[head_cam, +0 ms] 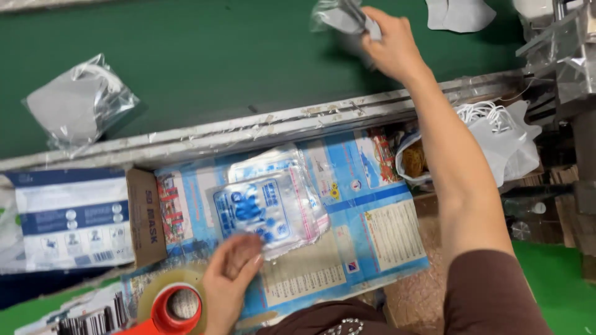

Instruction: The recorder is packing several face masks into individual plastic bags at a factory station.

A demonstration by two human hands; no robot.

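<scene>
Tape dispenser at the near edge, hands split between packets and belt.

The left hand presses loose fingers on the stack of clear printed packets, steadying it; the right hand reaches over the green belt, fingers pinched on a bagged grey mask.

Packages all over the tabletop

Clear blue-printed pouches stacked centre on a big blue printed sheet; blue-and-white box at left; clear bagged grey mask lies on the green belt.
</scene>
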